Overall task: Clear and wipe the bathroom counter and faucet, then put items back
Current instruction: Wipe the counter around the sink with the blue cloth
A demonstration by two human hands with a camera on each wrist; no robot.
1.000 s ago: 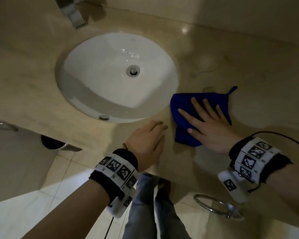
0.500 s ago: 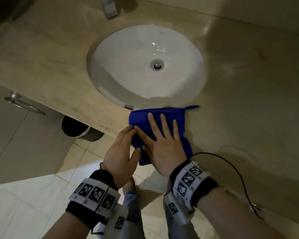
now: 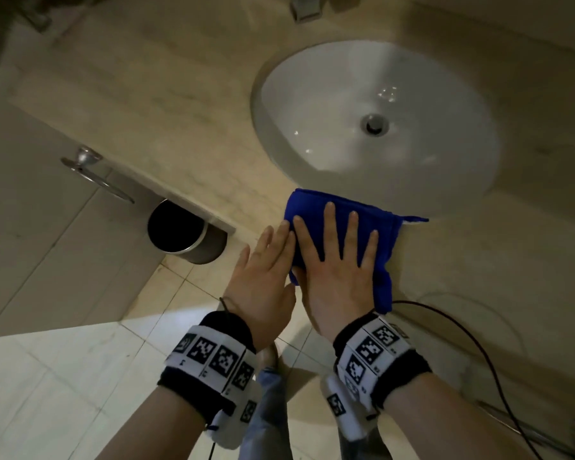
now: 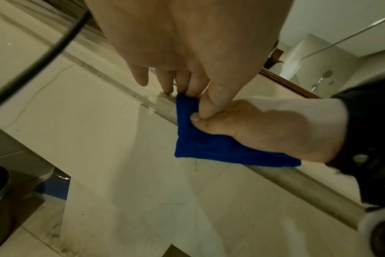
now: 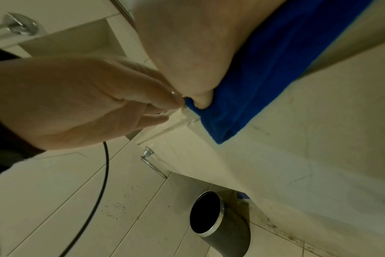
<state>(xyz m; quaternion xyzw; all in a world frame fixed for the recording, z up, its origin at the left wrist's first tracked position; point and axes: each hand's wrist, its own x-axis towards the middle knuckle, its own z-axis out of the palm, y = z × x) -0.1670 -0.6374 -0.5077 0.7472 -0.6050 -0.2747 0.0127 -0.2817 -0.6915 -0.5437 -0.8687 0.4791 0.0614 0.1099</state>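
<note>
Our right hand (image 3: 337, 267) presses spread, flat fingers on the blue cloth (image 3: 384, 257) at the table (image 3: 180, 134) edge below the sink (image 3: 312, 104); our left hand (image 3: 263, 277) lies flat beside, fingertips touching it.

wrists: black bands (image 3: 227, 330) w/ white tag-marker blocks (image 3: 369, 351)
cable: thin black (image 3: 472, 346), R side
legs: blue jeans (image 3: 273, 410)

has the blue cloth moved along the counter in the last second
Yes. The cloth went from the sink's right side to its front edge, leftward along the counter.
</note>
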